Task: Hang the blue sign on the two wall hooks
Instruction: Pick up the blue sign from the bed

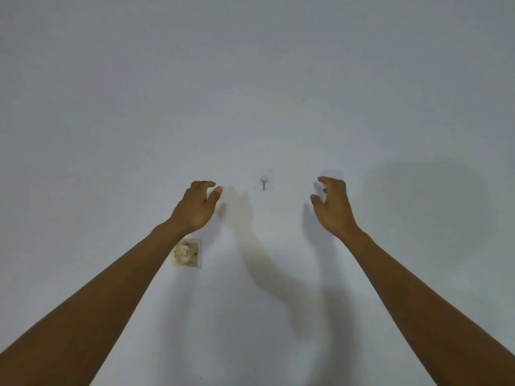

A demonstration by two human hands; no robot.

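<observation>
- A plain pale wall fills my whole view; low on it, just under my left forearm, sits a yellowed socket.
- One hook is clear — a small metal peg on a clear adhesive pad, between my two hands and a little above their knuckles.
- A second pad shows just above my right hand, whose fingers cover its hook, so I cannot see that peg itself.
- My left hand is raised with fingers curled and thumb apart, clamped on nothing.
- My right hand matches it: fingers spread and bent, empty, close to the wall or touching it — I cannot tell which.
- The blue sign is nowhere in view; neither hand holds it and it is not on the hooks.
- The relation that matters: the two pads lie side by side on a level line, so the sign's long axis has to run horizontally across them.
- My right hand is at the right pad; my left is well to the left of the visible hook, the farther of the two from its target.
- I judge the hanging not yet started, since the sign must first be fetched from somewhere outside the frame.
</observation>
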